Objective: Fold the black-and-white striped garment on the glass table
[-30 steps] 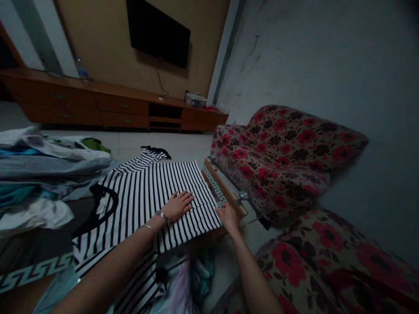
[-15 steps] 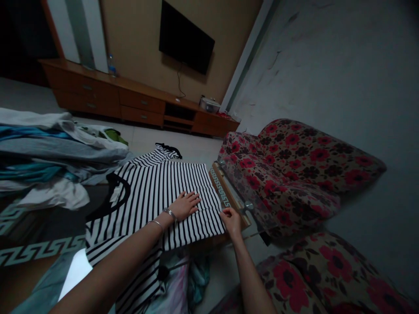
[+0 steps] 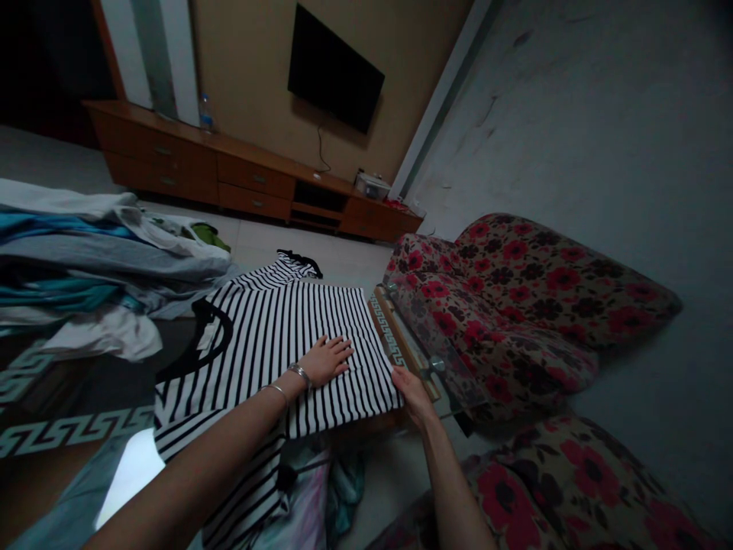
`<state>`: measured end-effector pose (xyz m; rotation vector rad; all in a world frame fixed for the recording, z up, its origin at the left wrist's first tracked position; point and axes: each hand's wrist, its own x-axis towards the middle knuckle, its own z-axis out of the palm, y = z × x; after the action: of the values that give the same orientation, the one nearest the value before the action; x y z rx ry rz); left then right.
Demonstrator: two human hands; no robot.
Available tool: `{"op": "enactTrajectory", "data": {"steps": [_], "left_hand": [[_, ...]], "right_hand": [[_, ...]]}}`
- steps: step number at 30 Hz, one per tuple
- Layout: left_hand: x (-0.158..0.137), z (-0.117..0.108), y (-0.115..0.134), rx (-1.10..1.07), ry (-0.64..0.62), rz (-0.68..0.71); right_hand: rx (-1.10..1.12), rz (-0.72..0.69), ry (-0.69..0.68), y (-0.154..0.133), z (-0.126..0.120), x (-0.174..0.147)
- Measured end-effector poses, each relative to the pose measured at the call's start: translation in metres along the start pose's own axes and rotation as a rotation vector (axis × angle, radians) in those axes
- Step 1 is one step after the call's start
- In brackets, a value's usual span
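A black-and-white striped T-shirt (image 3: 321, 317) lies spread on a glass-topped table (image 3: 85, 424), its black neckline on the left and its hem on the right. One sleeve points away from me; the other hangs over the near edge. My left hand (image 3: 327, 360), with bracelets at the wrist, rests flat on the shirt's body, fingers spread. At the near corner of the hem, my right hand (image 3: 413, 393) grips the fabric between thumb and fingers. The fingers beneath the cloth are partly hidden.
Several rumpled clothes (image 3: 103, 252) are heaped on the left. More cloth (image 3: 309, 496) lies below the near table edge. A flowered sofa (image 3: 492, 305) stands on the right. Against the far wall are a wooden cabinet (image 3: 252, 179) and a television (image 3: 335, 69).
My right hand has shifted slightly right and the hem corner has moved out with it. My left hand stays flat on the shirt. The whole view has shifted a little.
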<state>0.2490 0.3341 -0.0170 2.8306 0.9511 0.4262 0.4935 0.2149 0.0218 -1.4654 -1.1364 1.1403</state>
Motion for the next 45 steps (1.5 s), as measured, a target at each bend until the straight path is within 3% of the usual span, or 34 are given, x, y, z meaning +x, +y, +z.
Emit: {"op": "enactTrajectory", "data": {"steps": [4, 11, 15, 18, 20, 22, 25, 28, 32, 33, 35, 38, 42, 45], "left_hand": [[0.000, -0.001, 0.000, -0.003, -0.008, -0.004], [-0.001, -0.007, 0.004, -0.016, -0.036, -0.021], [-0.003, -0.009, 0.004, -0.016, -0.038, -0.019], [-0.003, -0.011, 0.005, -0.024, -0.057, -0.010], [-0.002, -0.016, 0.007, -0.042, -0.099, -0.009], [-0.002, -0.023, 0.011, -0.069, -0.156, -0.031], [-0.009, -0.039, 0.017, -0.064, -0.189, -0.055], [-0.035, -0.059, 0.017, -0.032, -0.237, 0.012], [-0.105, -0.090, 0.006, -0.053, -0.303, 0.097], [-0.124, -0.097, 0.003, -0.064, -0.296, 0.100], [-0.161, -0.110, 0.000, -0.090, -0.282, 0.094], [-0.204, -0.122, 0.000, -0.086, -0.263, 0.063], [-0.244, -0.122, 0.002, -0.038, -0.230, -0.040], [-0.267, -0.117, 0.000, -0.033, -0.185, -0.112]], "right_hand": [[-0.064, 0.075, -0.207, -0.006, -0.004, -0.003], [-0.114, 0.154, -0.376, 0.000, -0.029, -0.002], [-0.138, 0.148, -0.337, 0.003, -0.036, -0.006], [-0.303, 0.135, -0.142, 0.004, -0.033, -0.011], [-0.518, 0.052, 0.055, 0.002, -0.026, -0.017], [-0.720, -0.154, 0.159, 0.001, -0.014, -0.025], [-0.891, -0.466, 0.058, 0.005, 0.003, -0.038], [-0.958, -0.545, -0.054, 0.016, 0.006, -0.051], [-0.905, -0.551, 0.082, 0.017, 0.006, -0.084], [-0.848, -0.534, 0.080, 0.014, 0.013, -0.096], [-0.702, -0.457, -0.069, 0.009, 0.039, -0.123], [-0.471, -0.244, -0.316, 0.013, 0.099, -0.157], [-0.108, 0.048, -0.270, 0.037, 0.172, -0.170], [0.193, 0.110, -0.243, 0.043, 0.192, -0.172]]}}
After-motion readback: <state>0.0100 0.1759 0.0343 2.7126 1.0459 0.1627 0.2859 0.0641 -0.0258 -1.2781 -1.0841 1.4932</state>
